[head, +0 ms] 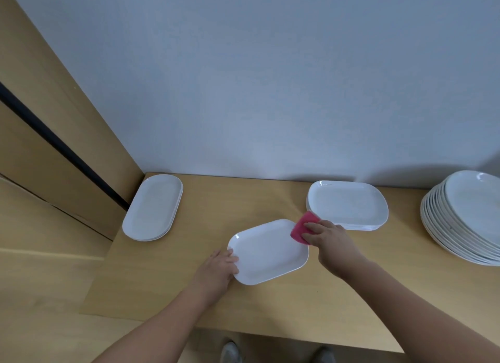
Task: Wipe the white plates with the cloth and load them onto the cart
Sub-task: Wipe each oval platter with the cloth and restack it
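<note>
A white rounded-rectangle plate (pixel 267 251) lies alone on the wooden table (pixel 167 287), near its middle. My left hand (pixel 220 269) grips the plate's left rim, thumb on top. My right hand (pixel 328 241) pinches a folded pink cloth (pixel 301 227) and holds it at the plate's far right corner. Behind the cloth sits a stack of similar rectangular plates (pixel 347 204). No cart is in view.
A short stack of oval plates (pixel 153 207) lies at the table's far left corner by a wooden cabinet wall (pixel 54 135). A tall stack of round plates (pixel 465 216) sits at the right edge. A pale wall backs the table. Two shoes show below its front edge.
</note>
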The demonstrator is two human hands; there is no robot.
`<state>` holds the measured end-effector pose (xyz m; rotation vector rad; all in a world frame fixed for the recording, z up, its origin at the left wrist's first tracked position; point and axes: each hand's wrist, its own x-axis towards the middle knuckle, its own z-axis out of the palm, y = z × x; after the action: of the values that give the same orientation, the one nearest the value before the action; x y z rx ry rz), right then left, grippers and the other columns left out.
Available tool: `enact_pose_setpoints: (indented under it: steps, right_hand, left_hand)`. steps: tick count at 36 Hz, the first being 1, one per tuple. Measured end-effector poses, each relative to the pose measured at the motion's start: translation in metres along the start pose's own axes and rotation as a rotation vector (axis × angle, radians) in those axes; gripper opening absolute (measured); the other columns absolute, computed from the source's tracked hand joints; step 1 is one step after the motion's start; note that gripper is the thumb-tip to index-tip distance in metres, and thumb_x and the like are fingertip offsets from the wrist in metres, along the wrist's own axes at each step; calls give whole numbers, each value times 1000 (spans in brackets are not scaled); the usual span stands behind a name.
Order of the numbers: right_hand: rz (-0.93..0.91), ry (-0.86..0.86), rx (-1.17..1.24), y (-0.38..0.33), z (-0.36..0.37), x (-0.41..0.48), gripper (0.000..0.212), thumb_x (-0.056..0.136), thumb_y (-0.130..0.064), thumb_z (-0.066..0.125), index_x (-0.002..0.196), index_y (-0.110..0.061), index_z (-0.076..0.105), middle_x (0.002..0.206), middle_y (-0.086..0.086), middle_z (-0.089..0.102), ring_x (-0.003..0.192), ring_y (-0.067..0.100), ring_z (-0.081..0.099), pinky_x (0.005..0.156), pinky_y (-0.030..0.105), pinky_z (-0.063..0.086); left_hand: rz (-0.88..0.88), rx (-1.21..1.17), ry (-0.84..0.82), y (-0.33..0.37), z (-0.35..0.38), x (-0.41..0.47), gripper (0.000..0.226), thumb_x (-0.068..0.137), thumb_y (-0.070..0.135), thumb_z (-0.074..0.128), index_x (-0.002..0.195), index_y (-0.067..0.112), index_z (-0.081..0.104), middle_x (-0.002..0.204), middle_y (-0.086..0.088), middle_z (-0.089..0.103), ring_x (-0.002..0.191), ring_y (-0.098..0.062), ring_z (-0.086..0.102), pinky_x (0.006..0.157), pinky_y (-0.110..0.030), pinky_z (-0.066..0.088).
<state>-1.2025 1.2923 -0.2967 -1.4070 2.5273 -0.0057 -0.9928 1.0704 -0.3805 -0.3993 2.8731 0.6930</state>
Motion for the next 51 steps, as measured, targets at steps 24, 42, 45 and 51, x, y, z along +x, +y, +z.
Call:
enact_pose_setpoints:
  steps: [24,42,45,51]
  right_hand:
    - [8,515,162,-6,-28,-7,61,44,27,64,95,-4,76,111,18,70,90,41,67,64,49,54]
    - [-101,601,297,-49,-21,8,60,51,29,60,101,-2,74,116,17,68,98,42,65,70,54,54]
    - [-123,545,319,-61,-13,17,59,54,26,64,104,-3,74,119,16,67,102,41,64,75,54,54]
    - [-130,483,349,-88,6,39,63,44,22,70,102,-3,74,117,17,68,100,41,66,67,52,55]
  left_hand:
    - [-115,-134,79,25,-24,-8,24,102,27,40,114,14,57,109,0,65,96,-23,59,81,-29,44]
    - [-333,-861,290,52,-46,-9,23,98,4,46,107,23,55,105,-1,66,99,-23,64,81,-39,59]
    - [-366,-927,275,53,-45,-6,21,99,8,46,110,24,55,109,-3,66,99,-21,65,81,-41,59]
    - [-450,-1070,236,52,-43,1,29,90,7,63,106,29,55,111,-2,64,93,-19,66,74,-36,61]
